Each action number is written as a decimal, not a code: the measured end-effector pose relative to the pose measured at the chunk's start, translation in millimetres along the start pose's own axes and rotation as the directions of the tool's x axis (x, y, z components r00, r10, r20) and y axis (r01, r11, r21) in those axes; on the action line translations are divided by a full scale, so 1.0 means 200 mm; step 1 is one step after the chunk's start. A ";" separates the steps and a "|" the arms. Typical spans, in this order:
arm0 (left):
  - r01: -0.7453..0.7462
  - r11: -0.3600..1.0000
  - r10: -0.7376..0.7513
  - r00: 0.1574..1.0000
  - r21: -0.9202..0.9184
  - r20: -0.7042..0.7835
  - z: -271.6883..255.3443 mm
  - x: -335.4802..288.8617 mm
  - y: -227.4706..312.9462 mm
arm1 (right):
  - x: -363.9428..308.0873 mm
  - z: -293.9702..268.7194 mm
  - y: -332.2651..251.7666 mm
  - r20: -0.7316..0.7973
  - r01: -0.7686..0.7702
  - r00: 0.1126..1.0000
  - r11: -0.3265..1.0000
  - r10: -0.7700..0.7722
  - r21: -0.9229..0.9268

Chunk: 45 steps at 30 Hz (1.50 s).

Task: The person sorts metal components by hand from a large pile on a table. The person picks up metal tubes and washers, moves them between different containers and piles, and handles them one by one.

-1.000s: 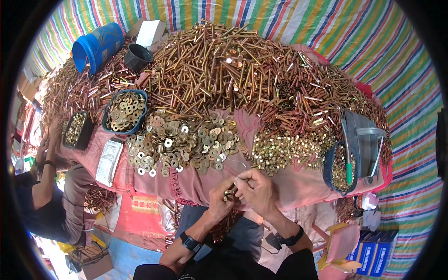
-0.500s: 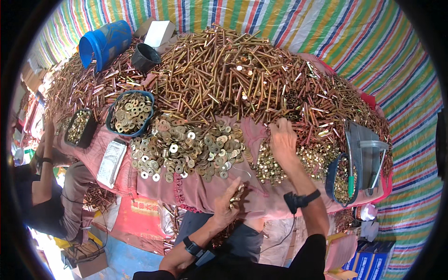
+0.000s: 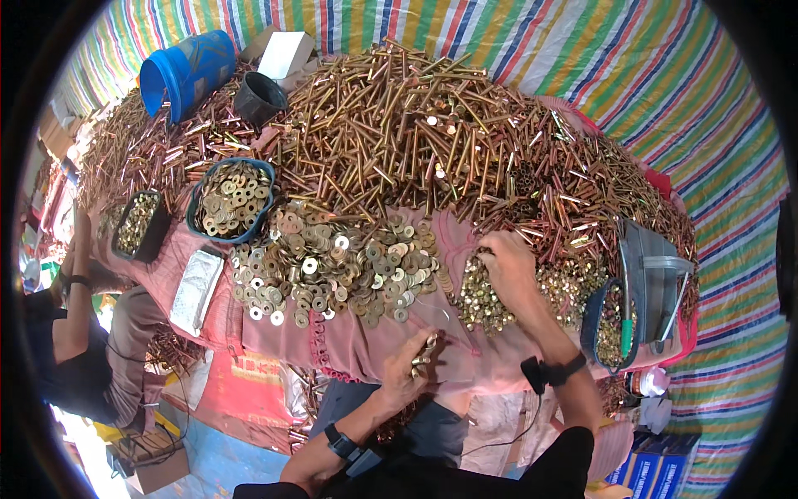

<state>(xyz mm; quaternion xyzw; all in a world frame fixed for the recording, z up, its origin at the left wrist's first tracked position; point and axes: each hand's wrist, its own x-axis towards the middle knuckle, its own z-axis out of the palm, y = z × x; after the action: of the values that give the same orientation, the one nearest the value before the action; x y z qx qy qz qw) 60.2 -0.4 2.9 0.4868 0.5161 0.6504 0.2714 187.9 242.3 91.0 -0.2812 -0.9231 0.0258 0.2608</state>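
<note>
My left hand [image 3: 405, 372] is closed around several brass-coloured bolts [image 3: 421, 360], whose shiny ends stick out between the fingers, above the near edge of the pink cloth. My right hand [image 3: 509, 264] reaches over the heap of small brass-coloured nuts [image 3: 482, 299]. Its thumb and fingers are pinched together at the far edge of that heap, close to the bolts; whatever is between them is hidden. Between my hands, further left, lies a spread of flat round washers [image 3: 332, 266]. Behind everything rises a large pile of long coppery bolts [image 3: 382, 133].
Around the pile are a blue bucket [image 3: 187, 75], a black pot [image 3: 260, 98], a tub of washers [image 3: 233, 200], a box of nuts [image 3: 139, 224] and a foil-wrapped block [image 3: 197, 291]. At right stand a nut tub [image 3: 611, 328] and a grey bin [image 3: 652, 266]. Another person [image 3: 79, 349] sits at left.
My right hand has drawn slightly back and left from the bolts' edge, with its wrist lower and further right. My left hand has turned a little, still holding the bolts.
</note>
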 end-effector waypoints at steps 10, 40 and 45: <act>-0.023 0.997 0.027 0.998 -0.078 0.056 0.01 -0.02 -0.07 | -0.35 -0.13 -0.42 0.182 -0.335 0.846 0.235 0.502 0.912; -0.091 0.992 0.100 0.989 0.087 -0.108 -0.01 -0.05 -0.10 | -0.34 -0.06 -0.55 0.178 -0.252 0.964 0.883 0.196 0.395; -0.052 0.996 0.059 0.992 0.068 -0.109 -0.01 -0.03 -0.06 | -0.22 0.08 -0.37 0.185 -0.354 0.918 0.935 0.350 -0.010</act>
<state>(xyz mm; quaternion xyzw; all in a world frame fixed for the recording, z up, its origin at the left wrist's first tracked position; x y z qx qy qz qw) 59.2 -1.8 -11.0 0.4726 0.5376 0.6666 0.2081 173.8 157.2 71.9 -0.4359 -0.8773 0.1088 0.1689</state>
